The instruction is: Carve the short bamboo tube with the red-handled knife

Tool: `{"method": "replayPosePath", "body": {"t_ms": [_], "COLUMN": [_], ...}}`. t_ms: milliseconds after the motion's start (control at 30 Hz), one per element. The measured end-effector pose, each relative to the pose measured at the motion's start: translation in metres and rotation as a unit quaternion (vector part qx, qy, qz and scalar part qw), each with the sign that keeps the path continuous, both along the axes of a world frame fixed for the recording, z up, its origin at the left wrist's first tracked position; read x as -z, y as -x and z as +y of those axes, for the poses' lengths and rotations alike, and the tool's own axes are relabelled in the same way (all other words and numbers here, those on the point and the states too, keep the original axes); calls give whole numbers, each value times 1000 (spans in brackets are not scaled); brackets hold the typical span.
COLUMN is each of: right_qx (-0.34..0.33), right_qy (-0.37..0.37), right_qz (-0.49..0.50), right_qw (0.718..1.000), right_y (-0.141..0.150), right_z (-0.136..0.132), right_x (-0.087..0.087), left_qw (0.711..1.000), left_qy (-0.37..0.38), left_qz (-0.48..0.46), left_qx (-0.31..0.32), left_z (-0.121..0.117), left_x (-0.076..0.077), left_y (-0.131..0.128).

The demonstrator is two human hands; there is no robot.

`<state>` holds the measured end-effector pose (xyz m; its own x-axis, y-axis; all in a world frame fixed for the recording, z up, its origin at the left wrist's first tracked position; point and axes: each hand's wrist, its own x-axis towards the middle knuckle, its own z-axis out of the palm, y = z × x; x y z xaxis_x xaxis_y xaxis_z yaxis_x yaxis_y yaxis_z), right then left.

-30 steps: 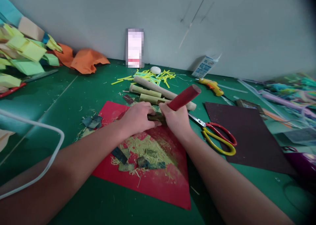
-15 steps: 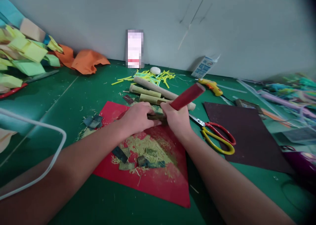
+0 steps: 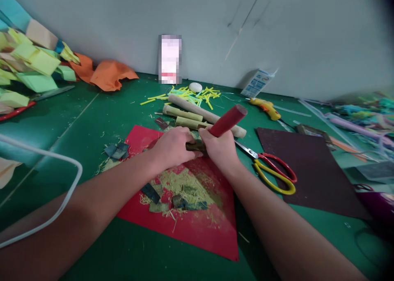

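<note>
My left hand (image 3: 174,147) is closed around a short dark olive piece of bamboo (image 3: 194,146), held low over a red sheet (image 3: 184,236). My right hand (image 3: 221,147) grips a tool with a thick red handle (image 3: 229,120), which slants up and to the right. The tool's working end is hidden by my hands, so its kind does not show. Beneath my hands, pale shavings (image 3: 184,182) and dark flat scraps (image 3: 150,193) lie on the sheet. Just beyond are two lengths of split bamboo (image 3: 184,113) and a pale round stick (image 3: 197,107).
Scissors (image 3: 273,172) with red and yellow handles lie right, partly over a dark brown sheet (image 3: 308,170). Behind stand a phone (image 3: 170,59), yellow strips (image 3: 154,98) and a yellow glue gun (image 3: 266,108). Folded papers (image 3: 37,63) fill the left; a white cable (image 3: 72,182) crosses my left forearm.
The red handle has tipped a little to the left and lower in my right hand. Both hands keep their grips, and the whole view has shifted slightly.
</note>
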<state>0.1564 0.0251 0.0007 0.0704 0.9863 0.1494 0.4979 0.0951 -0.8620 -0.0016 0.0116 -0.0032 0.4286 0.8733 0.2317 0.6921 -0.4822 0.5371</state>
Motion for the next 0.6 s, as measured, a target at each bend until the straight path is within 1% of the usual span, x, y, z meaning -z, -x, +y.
{"method": "replayPosePath", "body": {"t_ms": [133,233,300,367,433,600], "right_qx": [6,-12,-9,4,8,10], "right_qy": [-5,15,3,-21,-29,-10], "right_qz": [0,30,62,78,72,28], "right_qw": [1000,999,998,997,997,1000], "right_y": [3,3,2,1,0,-1], "right_z": [-4,-9,-9,-7,-4,0], "right_x": [-3,-6,-6,-5,-3,2], "left_qw": [999,1000,1000,1000,1000,1000], "left_qy": [3,24,22,3,-5,0], "left_qz": [-25,-14,2,13,19,21], "left_qx": [30,6,-1,3,6,2], "left_z": [3,4,5,5,4,2], "left_x": [2,0,-1,-2,-2,-3], "left_y": [1,1,1,1,1,0]}}
